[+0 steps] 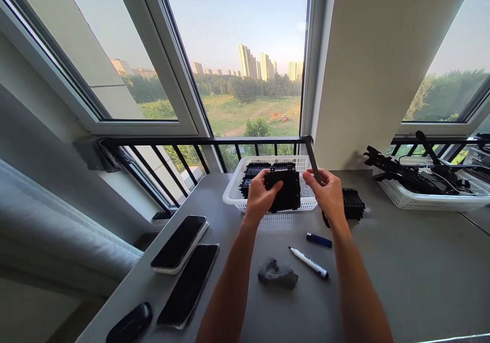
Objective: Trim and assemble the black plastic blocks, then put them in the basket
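My left hand [262, 196] is closed around a black rectangular plastic piece [285, 189] with notched edges, thumb pressed on its near face. My right hand [328, 192] pinches a dark flat strip [313, 160], whose upper end sticks up toward the window railing. Whether the strip is a strap or a stiff part I cannot tell. Behind both hands is a white perforated basket [234, 192] holding similar black pieces [252, 171]. Another ribbed black piece [354, 204] lies on the table, partly hidden by my right hand.
Between my forearms lie an uncapped white marker [309, 263], a dark blue cap [319, 240] and a crumpled grey cloth [277, 274]. Two phones [179, 243] and a black case [130, 323] lie at left. A second white basket [415, 200] with black parts and cables stands at right.
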{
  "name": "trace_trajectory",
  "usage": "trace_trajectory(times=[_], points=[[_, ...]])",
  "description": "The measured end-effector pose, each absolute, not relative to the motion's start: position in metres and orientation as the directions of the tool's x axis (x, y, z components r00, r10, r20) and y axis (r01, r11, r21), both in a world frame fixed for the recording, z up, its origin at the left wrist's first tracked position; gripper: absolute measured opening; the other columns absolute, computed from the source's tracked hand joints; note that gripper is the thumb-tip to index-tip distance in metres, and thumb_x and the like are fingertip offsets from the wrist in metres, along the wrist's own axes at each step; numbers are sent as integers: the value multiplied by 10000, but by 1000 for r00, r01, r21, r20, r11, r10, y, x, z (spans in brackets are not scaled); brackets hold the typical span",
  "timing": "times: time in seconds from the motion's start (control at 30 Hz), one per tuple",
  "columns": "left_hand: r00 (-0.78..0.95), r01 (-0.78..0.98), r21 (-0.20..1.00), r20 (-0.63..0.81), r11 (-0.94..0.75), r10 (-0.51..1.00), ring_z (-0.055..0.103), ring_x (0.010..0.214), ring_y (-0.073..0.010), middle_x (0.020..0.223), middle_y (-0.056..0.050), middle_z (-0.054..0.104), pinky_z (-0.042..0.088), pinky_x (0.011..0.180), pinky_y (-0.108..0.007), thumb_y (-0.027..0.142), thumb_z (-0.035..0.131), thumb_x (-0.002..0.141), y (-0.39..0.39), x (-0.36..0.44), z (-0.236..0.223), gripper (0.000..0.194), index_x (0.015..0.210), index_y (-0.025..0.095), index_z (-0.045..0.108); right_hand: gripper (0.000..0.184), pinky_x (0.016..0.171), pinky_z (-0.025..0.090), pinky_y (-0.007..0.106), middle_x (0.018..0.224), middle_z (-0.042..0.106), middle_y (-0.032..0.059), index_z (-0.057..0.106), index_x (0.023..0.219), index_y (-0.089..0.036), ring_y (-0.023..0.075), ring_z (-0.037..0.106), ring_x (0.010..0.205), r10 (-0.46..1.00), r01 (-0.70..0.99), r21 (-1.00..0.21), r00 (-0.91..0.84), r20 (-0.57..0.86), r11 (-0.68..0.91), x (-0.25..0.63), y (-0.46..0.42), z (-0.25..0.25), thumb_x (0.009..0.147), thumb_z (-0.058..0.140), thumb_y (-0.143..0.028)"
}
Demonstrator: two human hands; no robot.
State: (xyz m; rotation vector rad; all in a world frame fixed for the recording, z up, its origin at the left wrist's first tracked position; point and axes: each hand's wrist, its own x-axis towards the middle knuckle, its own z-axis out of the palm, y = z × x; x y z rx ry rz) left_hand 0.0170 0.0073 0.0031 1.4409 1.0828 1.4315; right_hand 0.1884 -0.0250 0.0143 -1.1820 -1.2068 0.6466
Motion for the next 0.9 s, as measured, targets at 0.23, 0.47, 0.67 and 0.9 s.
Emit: trace_trajectory(times=[0.23, 0.47, 0.67, 0.9], points=[[-93, 54, 927, 374, -370, 923, 670, 755, -187, 803, -16, 705, 516, 674, -264, 290, 748, 668, 10, 16, 1, 326, 944, 183, 612, 565, 510, 322, 257, 557, 579, 10, 602, 667, -174, 114, 459, 492, 894, 305, -891, 194, 403, 335, 170, -36, 18, 898, 407, -652], [-126, 182, 869, 485, -460, 866, 626, 732, -156, 803, 4, 686, 470, 683, -243, 264, 738, 665, 5, 20, 8, 274, 901, 187, 622, 417, 539, 260, 275, 542, 571, 0, 587, 655, -194, 122, 423, 508, 863, 600, -749, 182, 471, 282, 152, -37, 13, 916, 494, -505], [-126, 138, 896, 438, -422, 890, 636, 684, -164, 753, 5, 676, 483, 625, -246, 273, 722, 676, 6, 20, 5, 270, 893, 194, 582, 435, 560, 275, 275, 582, 617, 22, 604, 665, -195, 131, 446, 514, 845, 635, -728, 218, 489, 258, 157, -35, 12, 939, 466, -503], [-178, 140, 910, 410, -389, 894, 647, 688, -173, 745, -1, 675, 492, 621, -248, 280, 716, 678, 5, 19, 8, 279, 903, 190, 579, 424, 569, 282, 277, 587, 622, 27, 614, 699, -205, 148, 486, 522, 839, 673, -700, 218, 498, 241, 157, -38, 14, 949, 452, -507]])
